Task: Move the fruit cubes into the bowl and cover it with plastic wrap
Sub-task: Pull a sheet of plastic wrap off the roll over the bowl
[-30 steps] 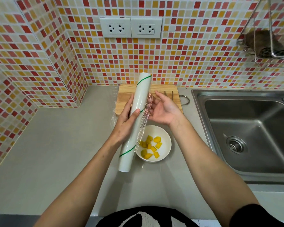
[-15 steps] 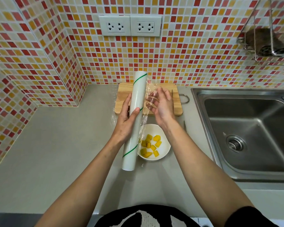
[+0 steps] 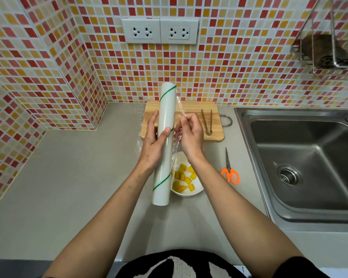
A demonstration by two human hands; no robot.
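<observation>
A white roll of plastic wrap (image 3: 165,117) with green stripes stands nearly upright above the counter, gripped at its middle by my left hand (image 3: 154,146). My right hand (image 3: 190,135) is just right of the roll, fingers pinched on the loose clear film (image 3: 178,109) that peels off the roll's right side. Below both hands sits a white bowl (image 3: 197,190) holding several yellow fruit cubes (image 3: 184,178); the roll and my right wrist hide part of it.
A wooden cutting board (image 3: 191,109) with metal tongs (image 3: 207,122) lies against the tiled wall. Orange-handled scissors (image 3: 229,170) lie right of the bowl. A steel sink (image 3: 305,163) fills the right side. A wire rack (image 3: 325,49) hangs upper right.
My right hand went from open beside the roll to pinched on the film's edge, which now lifts off the roll. The roll stands more upright.
</observation>
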